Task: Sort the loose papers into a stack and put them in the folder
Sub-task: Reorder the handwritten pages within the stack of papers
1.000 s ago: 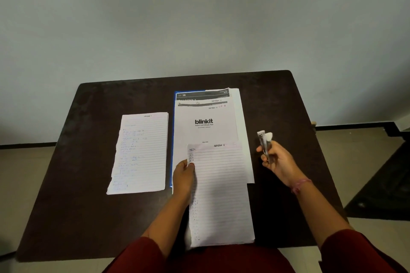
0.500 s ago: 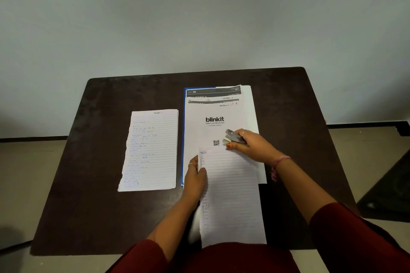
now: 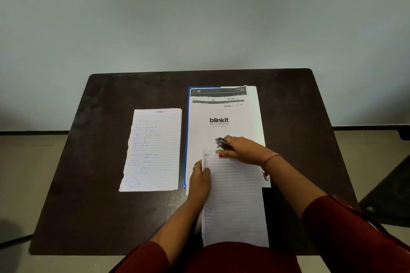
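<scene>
Stapler about to bite the lined sheet

Right hand [image 3: 240,150] grips the small stapler [image 3: 222,143]; left hand [image 3: 200,178] pinches the lined sheet [image 3: 235,197], which could skew off the blinkit stack [image 3: 218,122] if it slips.

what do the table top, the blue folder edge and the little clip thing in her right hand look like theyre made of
Table top: dark brown, mottled, low sheen, probably laminate or stained wood. Blue folder: a thin bright edge under the papers, likely plastic. Clip in the right hand: dark and glinting, seemingly metal; too small to be sure.
</scene>
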Tool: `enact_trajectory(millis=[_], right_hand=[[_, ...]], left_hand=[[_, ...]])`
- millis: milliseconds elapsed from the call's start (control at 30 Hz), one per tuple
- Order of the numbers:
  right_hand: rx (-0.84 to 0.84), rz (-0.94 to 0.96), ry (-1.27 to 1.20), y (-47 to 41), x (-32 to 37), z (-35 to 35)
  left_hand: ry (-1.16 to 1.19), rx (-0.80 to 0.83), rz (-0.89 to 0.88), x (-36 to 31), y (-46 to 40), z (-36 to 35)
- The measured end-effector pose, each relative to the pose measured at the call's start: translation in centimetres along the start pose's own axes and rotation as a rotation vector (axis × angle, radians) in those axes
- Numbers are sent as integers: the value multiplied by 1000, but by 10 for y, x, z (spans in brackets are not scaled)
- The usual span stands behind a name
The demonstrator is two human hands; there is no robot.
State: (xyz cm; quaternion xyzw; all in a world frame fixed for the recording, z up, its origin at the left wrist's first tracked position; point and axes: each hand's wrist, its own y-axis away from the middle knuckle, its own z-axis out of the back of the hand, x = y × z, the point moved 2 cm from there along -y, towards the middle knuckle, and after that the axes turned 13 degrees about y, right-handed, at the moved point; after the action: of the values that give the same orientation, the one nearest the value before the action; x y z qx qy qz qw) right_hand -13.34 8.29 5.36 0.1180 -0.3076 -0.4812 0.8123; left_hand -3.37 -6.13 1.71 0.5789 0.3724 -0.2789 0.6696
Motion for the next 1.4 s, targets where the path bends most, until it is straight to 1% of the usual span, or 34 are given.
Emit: enact_trajectory(millis=[200,367,433,567,700,833,967,1400], right_hand=[[15,2,13,0,-2,1],[-30,25,1,2,0,10],[-41,39,44,-1,-1,15],[-1,77,246,-5,-3,20],[18,143,240,-8,4,21],[-25,147,342,-14,10,22],[-54,148,404,-24,16,31],[226,195,508,-47,43,47]], left_hand=[[103,-108,3,-1,-9,2],[127,-119,-4,-1,-9,4],[122,-120,-17,-2,-9,4],[104,-116,-54,-2,-7,2],[69,-134,-64,-3,-7,2],[89,-126,-72,0,-8,4],[73,-152,-72,2,-8,5],[40,-103,-102,-1,-6,3]])
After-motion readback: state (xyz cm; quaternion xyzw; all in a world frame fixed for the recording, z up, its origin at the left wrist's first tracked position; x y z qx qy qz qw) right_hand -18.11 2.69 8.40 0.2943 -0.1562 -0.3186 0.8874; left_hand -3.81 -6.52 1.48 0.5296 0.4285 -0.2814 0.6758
